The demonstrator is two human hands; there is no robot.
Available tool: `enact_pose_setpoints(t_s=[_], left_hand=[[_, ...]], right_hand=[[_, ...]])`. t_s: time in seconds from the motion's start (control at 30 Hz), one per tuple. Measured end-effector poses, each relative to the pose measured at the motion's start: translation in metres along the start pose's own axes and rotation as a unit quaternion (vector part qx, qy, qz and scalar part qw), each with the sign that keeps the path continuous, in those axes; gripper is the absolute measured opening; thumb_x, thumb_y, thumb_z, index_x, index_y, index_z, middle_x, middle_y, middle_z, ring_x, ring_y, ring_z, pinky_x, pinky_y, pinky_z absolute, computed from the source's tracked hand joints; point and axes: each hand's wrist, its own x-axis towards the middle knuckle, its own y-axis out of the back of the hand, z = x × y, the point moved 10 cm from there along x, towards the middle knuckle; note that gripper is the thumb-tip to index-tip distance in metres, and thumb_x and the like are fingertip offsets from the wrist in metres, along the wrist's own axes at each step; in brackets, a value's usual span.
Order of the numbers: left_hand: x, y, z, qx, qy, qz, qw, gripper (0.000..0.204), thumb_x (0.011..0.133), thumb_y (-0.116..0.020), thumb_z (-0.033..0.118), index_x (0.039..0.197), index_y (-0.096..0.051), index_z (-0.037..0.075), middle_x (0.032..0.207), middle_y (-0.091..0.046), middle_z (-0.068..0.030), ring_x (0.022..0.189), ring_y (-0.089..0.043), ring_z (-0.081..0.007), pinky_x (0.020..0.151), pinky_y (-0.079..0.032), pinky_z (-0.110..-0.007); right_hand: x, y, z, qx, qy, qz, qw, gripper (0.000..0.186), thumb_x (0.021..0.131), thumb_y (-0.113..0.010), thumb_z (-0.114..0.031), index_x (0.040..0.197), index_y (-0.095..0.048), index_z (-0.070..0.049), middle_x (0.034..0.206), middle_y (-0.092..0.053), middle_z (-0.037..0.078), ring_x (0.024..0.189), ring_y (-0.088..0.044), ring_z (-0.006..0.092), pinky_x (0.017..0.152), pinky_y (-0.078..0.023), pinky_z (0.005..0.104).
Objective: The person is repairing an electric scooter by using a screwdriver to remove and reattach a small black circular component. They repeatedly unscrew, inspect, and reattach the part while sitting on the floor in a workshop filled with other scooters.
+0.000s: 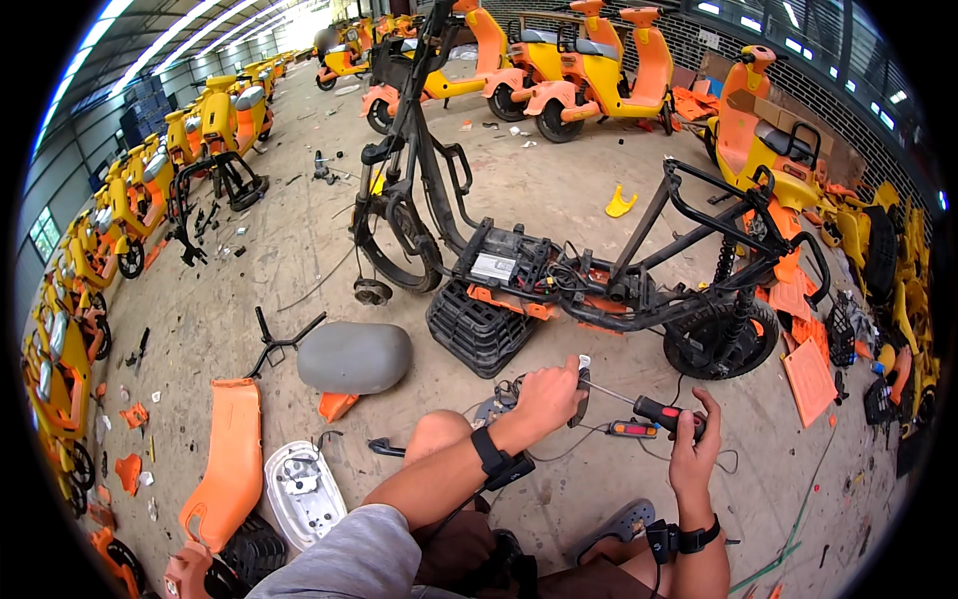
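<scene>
In the lower middle of the frame, the left hand [547, 401] is closing its fingers around a small dark part [582, 394] with a pale top; its exact shape is staying mostly hidden behind the fingers. Just to the right, the right hand [696, 437] is gripping a screwdriver [667, 415], whose rounded handle is showing smooth black and red plastic. Its thin, straight metal shaft is pointing left toward the dark part, but whether the tip is touching it, one cannot tell. Near the screwdriver, a slim red and dark device [632, 429] is lying on the rough, stained floor [479, 190], with thin cable curving around.

In the centre, a stripped scooter [639, 270] is showing bare black metal tubes, and below it a ribbed black plastic basket [481, 329] is resting. To the left of centre, a smooth grey seat [355, 357] of oval, swollen form is lying. In the lower left, a long, curved orange panel [232, 454] of hard plastic is lying beside a shallow white shell [302, 492] with rounded corners. Along the top of the frame, glossy yellow and orange scooters [599, 75] are standing in a row.
</scene>
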Motion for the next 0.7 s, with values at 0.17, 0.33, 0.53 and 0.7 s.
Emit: enact_pose_setpoints(t_s=[0.17, 0.33, 0.53, 0.7], left_hand=[[0.000, -0.001, 0.000, 0.011, 0.002, -0.006, 1.000, 0.040, 0.081, -0.072, 0.023, 0.098, -0.046, -0.002, 0.067, -0.062, -0.0202, 0.067, -0.062, -0.0416, 0.057, -0.046, -0.051], [0.000, 0.000, 0.000, 0.008, 0.005, -0.001, 1.000, 0.040, 0.081, -0.072, 0.023, 0.098, -0.046, -0.001, 0.068, -0.062, -0.0202, 0.068, -0.062, -0.0415, 0.057, -0.046, -0.051], [0.001, 0.001, -0.001, 0.011, 0.012, 0.001, 1.000, 0.040, 0.080, -0.073, 0.023, 0.098, -0.046, -0.001, 0.068, -0.062, -0.0203, 0.068, -0.063, -0.0411, 0.057, -0.047, -0.051], [0.000, 0.002, 0.000, 0.011, 0.009, -0.003, 1.000, 0.040, 0.081, -0.073, 0.024, 0.100, -0.047, -0.001, 0.068, -0.063, -0.0205, 0.068, -0.063, -0.0410, 0.058, -0.047, -0.051]], right_hand=[[-0.005, 0.000, -0.040, -0.065, 0.190, 0.013, 0.980, 0.045, 0.092, -0.054, -0.013, 0.136, -0.044, -0.004, 0.087, -0.054, 0.006, 0.067, -0.051, 0.0084, 0.060, -0.042, 0.0223], [-0.001, -0.002, -0.008, -0.012, -0.028, -0.024, 0.999, 0.049, 0.085, -0.057, -0.006, 0.132, -0.045, -0.002, 0.088, -0.053, 0.007, 0.075, -0.052, 0.0127, 0.067, -0.044, 0.0244], [-0.005, -0.001, -0.033, 0.001, 0.081, -0.003, 0.997, 0.047, 0.090, -0.057, -0.009, 0.134, -0.044, -0.003, 0.084, -0.054, 0.005, 0.074, -0.053, 0.0114, 0.065, -0.043, 0.0250], [-0.003, -0.001, -0.003, -0.006, -0.060, -0.007, 0.998, 0.056, 0.083, -0.057, -0.001, 0.137, -0.041, -0.003, 0.098, -0.054, 0.009, 0.083, -0.054, 0.0135, 0.071, -0.046, 0.0257]])
